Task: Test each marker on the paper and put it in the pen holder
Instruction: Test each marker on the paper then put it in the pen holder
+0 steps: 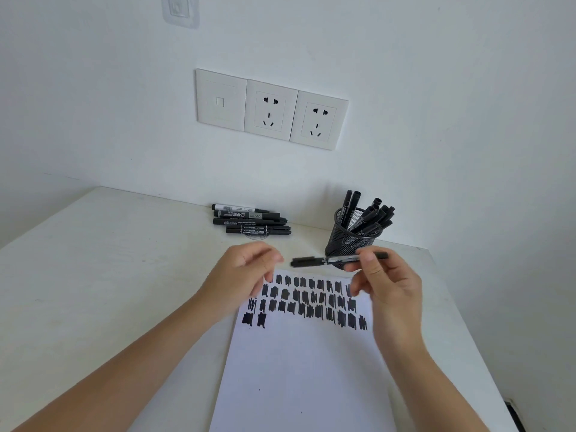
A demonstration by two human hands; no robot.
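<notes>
Right hand [386, 282] pinches a black marker [330, 260] near its right end, barrel held level. Left hand [240, 275] sits just off the marker's free end, fingers loosely curled and holding nothing; it's blurred. Paper [305, 369] with ink swatches lies under the grip. Pen holder [343, 241], full of markers, stands directly behind it. Loose markers [252, 222] lie further back-left.

The table [124, 275] bears paper [299, 369], loose markers [252, 220] — a pen holder [346, 241].

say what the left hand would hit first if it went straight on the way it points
Probably the free end of the black marker pinched in the right hand; the left hand points toward it, though depth is unclear.
</notes>
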